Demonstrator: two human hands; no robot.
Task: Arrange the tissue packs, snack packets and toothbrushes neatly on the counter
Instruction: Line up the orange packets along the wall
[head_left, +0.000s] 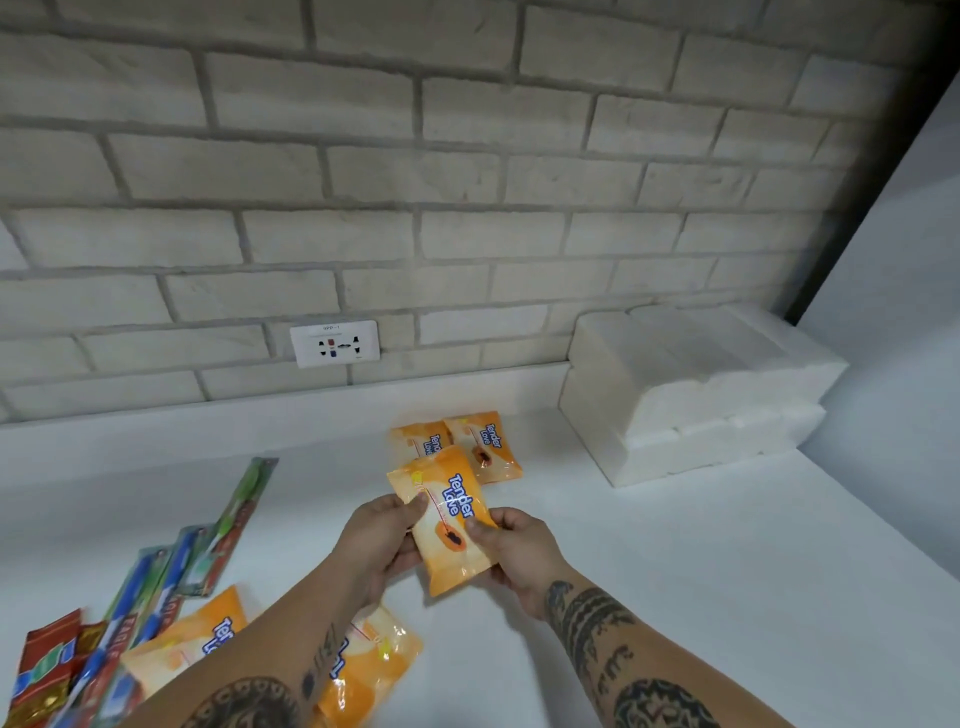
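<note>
Several red snack packets (47, 665) lay far to the left of the hands and nearer me, jumbled against a fan of carded toothbrushes (156, 582). One green toothbrush (244, 514) reached away from that heap toward the wall. Behind the hands, one spare orange pack (197, 639) lay just left of the left forearm and a second spare pack (369, 670) just right of it, partly under the arm.

I saw the left hand (384, 540) gripping the held tissue pack (447, 525) along its left long edge, thumb on the printed face and fingers curled beneath. The pack sat between the two hands, and I judged it lifted off the counter (675, 571). Its long axis ran away from me, with the far end leaning slightly left. The right hand (511, 551) pinched the opposite long edge, thumb also on the face. Both forearms came in low and converged on the pack.

What mattered for the coming move lay straight beyond the hands, toward the wall: the left placed pack (418, 441) and the right placed pack (485, 447), side by side and apparently touching. Their long axes ran much the same way as the held one. In my view the held pack's far end overlapped the left of the pair. I judged a short push forward would set it down beside them, with neither hand clearly nearer.

Well to the right of the hands and farther off, stacked white blocks (696, 395) stood against the wall. I could not tell what they were.
</note>
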